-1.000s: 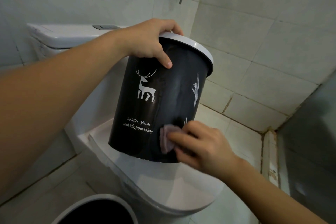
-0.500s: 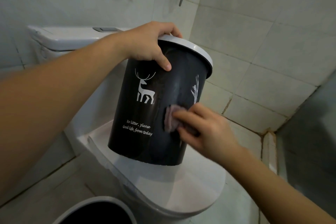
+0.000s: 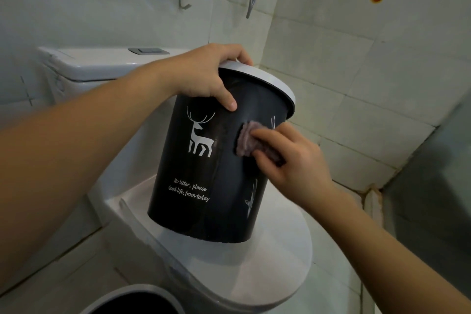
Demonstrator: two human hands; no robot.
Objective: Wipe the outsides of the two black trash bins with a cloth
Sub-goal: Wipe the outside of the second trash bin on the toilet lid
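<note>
Bin (image 3: 204, 171) is sitting tilted on the toilet lid (image 3: 277, 270); your left hand (image 3: 206, 76) is gripping its white rim, while your right hand (image 3: 293, 160) is pressing the cloth (image 3: 246, 139) against its upper side with fingers curled around it.

Black trash bin (image 3: 204, 173) wall, white script: "No litter, please / Good life, from today"

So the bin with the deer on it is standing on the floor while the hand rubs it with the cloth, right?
Not on the floor. The head view shows the bin resting tilted on the closed toilet lid. The rest is right: the right hand rubs it with the cloth while the left hand grips its rim.
</note>
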